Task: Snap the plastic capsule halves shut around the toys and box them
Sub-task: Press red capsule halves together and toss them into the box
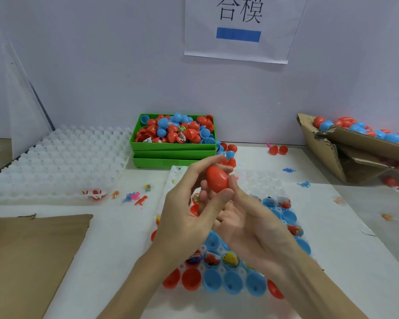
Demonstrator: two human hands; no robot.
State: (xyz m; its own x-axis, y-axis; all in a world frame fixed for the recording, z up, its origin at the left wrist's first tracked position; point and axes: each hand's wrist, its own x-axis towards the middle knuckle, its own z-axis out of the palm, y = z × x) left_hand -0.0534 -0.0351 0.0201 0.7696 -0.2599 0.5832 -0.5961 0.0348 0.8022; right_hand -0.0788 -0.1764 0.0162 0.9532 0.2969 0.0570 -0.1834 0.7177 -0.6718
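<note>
A red egg-shaped capsule is held up over the table between both hands. My left hand wraps it from the left, thumb pressed under it and fingers curled behind. My right hand grips it from the right and below, thumb against its right side. Beneath my hands lies a white cell tray holding several open blue halves, red halves and small toys. A cardboard box at the right holds closed capsules.
A green bin of loose capsule halves stands behind the tray. An empty white cell tray lies at the left, a cardboard sheet at the near left. Small plastic toy figures lie scattered on the white table.
</note>
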